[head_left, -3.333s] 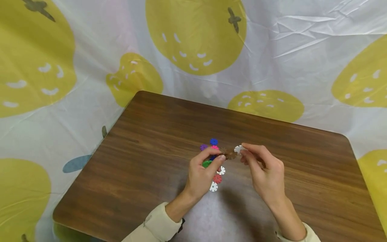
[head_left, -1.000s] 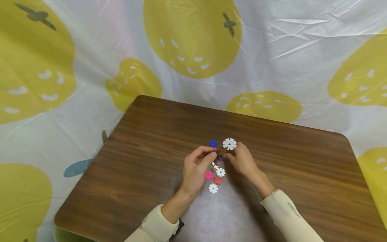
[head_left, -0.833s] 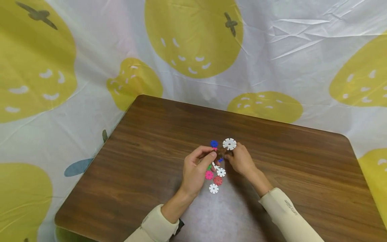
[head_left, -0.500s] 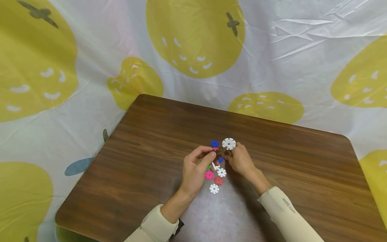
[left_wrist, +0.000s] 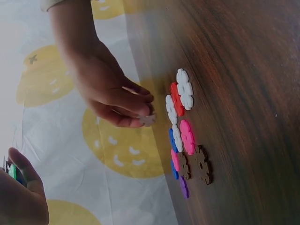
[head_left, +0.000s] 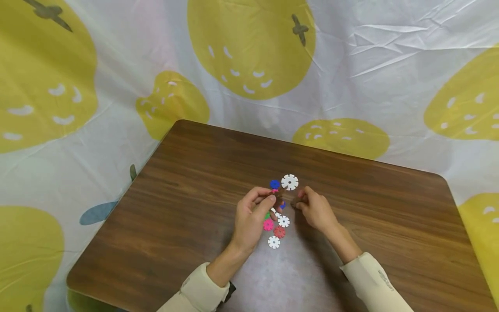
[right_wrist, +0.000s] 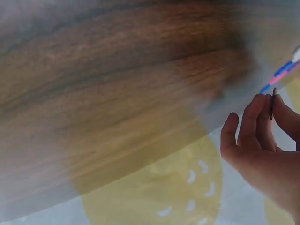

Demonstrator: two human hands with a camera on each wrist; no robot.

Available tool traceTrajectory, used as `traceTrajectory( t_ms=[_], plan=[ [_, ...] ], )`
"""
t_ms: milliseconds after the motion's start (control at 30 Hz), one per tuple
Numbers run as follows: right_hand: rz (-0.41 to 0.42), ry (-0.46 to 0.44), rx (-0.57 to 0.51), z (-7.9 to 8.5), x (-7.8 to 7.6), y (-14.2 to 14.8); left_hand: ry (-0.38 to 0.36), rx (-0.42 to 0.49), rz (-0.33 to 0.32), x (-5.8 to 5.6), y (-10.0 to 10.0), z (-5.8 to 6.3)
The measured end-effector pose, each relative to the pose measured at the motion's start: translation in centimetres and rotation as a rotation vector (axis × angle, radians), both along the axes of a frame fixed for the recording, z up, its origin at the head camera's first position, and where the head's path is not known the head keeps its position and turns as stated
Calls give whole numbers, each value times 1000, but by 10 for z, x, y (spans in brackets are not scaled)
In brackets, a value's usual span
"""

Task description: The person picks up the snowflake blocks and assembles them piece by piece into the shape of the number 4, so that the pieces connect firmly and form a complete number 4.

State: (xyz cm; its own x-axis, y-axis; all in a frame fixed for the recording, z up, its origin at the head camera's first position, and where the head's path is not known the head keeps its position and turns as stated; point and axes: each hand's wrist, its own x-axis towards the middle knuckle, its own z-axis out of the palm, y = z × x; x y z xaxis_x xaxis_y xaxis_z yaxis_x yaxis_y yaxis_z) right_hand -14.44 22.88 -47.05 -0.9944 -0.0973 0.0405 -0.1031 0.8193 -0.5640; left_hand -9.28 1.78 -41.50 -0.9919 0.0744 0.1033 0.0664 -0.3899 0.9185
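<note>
My left hand (head_left: 249,216) pinches a brown notched plastic disc (head_left: 278,198) between thumb and fingertips, above the table. A larger-looking white notched disc (head_left: 290,182) shows just beyond it in the head view. In the left wrist view, a green piece (left_wrist: 12,171) shows at the left hand's fingers. My right hand (head_left: 317,212) is a short way to the right, pinching another notched disc. That small disc (right_wrist: 273,105) appears edge-on in the right wrist view, between thumb and fingertips. How the pieces at my left hand join is hidden by the fingers.
Several notched discs lie in a cluster on the wooden table (head_left: 195,186): white (head_left: 274,242), red (head_left: 279,232), pink (head_left: 268,224) and blue (head_left: 274,184) among them. Brown discs (left_wrist: 203,165) and a purple one (left_wrist: 184,187) lie there too. A fruit-patterned cloth (head_left: 249,108) hangs behind.
The white disc, at my right fingertips in the oldest frame, now stands near my left hand's pieces. My right hand has drawn back from it, with a brownish disc showing in its fingers.
</note>
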Motion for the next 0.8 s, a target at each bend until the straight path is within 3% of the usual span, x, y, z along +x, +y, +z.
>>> traceTrajectory(
  t_ms=[333, 800],
  plan=[
    [-5, 75, -83, 32, 14, 3, -4, 51, -58, -2, -2, -1],
    [-41, 157, -240, 85, 47, 12, 2, 89, -110, -2, -1, 0]
  ],
)
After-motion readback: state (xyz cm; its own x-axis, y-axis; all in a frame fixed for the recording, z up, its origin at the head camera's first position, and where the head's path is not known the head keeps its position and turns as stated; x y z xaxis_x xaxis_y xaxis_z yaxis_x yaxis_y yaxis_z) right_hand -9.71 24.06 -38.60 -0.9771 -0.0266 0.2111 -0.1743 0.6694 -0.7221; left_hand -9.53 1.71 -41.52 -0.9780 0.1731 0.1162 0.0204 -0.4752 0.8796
